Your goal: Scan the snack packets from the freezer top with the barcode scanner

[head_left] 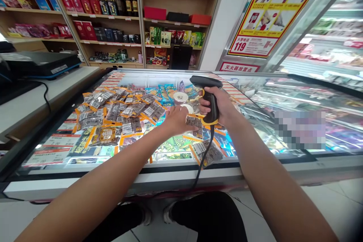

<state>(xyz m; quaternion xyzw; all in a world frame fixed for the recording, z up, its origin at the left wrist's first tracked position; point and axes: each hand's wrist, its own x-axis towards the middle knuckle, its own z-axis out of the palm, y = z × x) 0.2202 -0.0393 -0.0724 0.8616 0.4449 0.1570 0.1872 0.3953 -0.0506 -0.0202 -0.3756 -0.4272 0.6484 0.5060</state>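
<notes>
Black scanner: a corded barcode scanner [206, 83] stood handle-upright in the right hand [224, 109], which was closed firmly round the grip; its head pointed left.
Packet: a small clear-and-orange snack packet [194, 123] sat just below the scanner's head, touching the fingertips of the left hand [176, 119], which was curled and pinching its near edge.
Relation: the packet lay left of and under the right hand, so the left hand was the nearer; its long axis could not be told.
Surface: both hands were over the glass lid [256, 100] of a chest freezer, strewn with many similar packets [113, 115].
Cable: the scanner's cable [202, 162] hung down over the front edge.
Room: a shop, with wooden shelves [107, 17] of boxed goods behind and a white worktop [42, 94] to the left.
</notes>
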